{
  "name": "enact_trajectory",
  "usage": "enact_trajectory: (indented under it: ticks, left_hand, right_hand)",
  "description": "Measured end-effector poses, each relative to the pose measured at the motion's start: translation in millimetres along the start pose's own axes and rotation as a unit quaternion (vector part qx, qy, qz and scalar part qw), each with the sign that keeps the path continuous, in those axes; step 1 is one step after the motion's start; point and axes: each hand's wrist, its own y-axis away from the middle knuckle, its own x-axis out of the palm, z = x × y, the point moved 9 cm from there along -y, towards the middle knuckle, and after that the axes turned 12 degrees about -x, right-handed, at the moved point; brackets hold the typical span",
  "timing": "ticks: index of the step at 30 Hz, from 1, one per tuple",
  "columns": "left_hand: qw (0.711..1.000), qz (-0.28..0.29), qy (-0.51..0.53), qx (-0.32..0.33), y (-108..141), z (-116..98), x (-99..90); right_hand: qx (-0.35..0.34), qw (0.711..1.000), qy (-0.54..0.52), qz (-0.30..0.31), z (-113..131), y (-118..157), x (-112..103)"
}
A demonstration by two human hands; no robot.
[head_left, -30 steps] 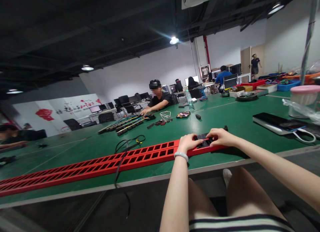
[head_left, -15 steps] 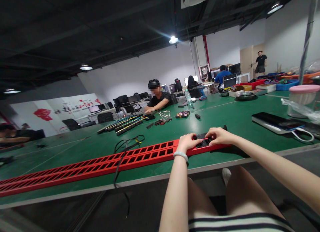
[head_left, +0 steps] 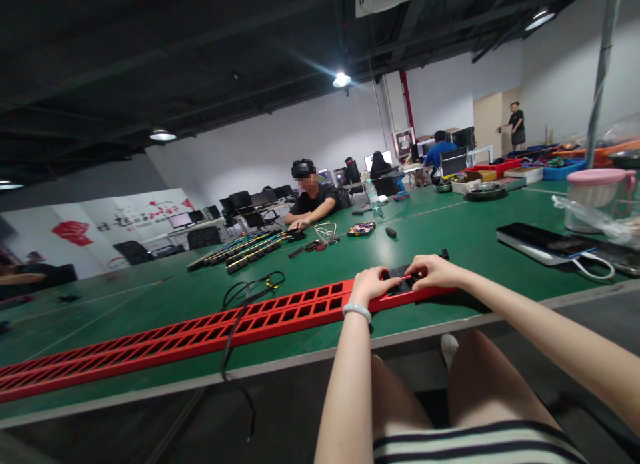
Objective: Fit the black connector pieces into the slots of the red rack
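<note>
A long red slotted rack (head_left: 200, 344) lies along the near edge of the table, with black plastic parts (head_left: 403, 287) seated in its right end. My left hand (head_left: 369, 287), with a pale bracelet at the wrist, is closed around the left side of these parts, its thumb pressed on top. From the right, my right hand (head_left: 433, 272) grips the same black parts between thumb and curled fingers. Both thumbs point toward each other, a small gap apart. The fingertips on the far side are partly hidden, and the exact kind of black part cannot be made out.
A black cable (head_left: 240, 317) crosses the rack and hangs over the table edge. Black strips with wires (head_left: 255, 247) lie farther back, near a seated person (head_left: 313, 194). On the right are a phone on a white block (head_left: 537, 243) and a pink-lidded cup (head_left: 593, 197).
The view has shifted slightly, so everything sits a little farther left. Both hands keep nearly the same grip on the black parts. The person by the door has turned.
</note>
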Motion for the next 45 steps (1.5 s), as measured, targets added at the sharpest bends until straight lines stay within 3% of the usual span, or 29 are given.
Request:
enact_trajectory:
  ticks: [19,45]
  left_hand:
    - [0.999,0.022,0.007,-0.032,6.6,-3.8,-5.9]
    - [0.999,0.019,-0.005,-0.025,5.5,-2.4,-3.7]
  right_hand:
    - [0.009,1.000,0.007,0.015,-0.5,-0.4,1.0]
    - [0.004,1.000,-0.003,0.012,1.3,4.1,1.1]
